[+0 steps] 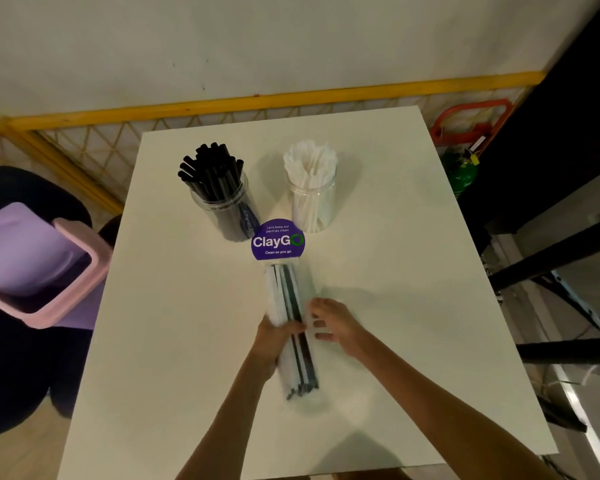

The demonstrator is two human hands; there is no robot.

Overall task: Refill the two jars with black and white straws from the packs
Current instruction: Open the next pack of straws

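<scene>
The left hand (277,337) grips the straw pack (285,289), which lies on the white table (181,341) before the black-straw jar (224,202) and white-straw jar (313,202). The right hand (335,323) curls beside the pack, grasp unclear.

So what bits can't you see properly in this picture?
Head view:
The pack of straws: middle covered by the left hand.
The right hand: blurred, so whether it pinches the pack is unclear.
The black-straw jar: part of its base sits behind the purple sign.
The pink bin: inside too dark.
</scene>
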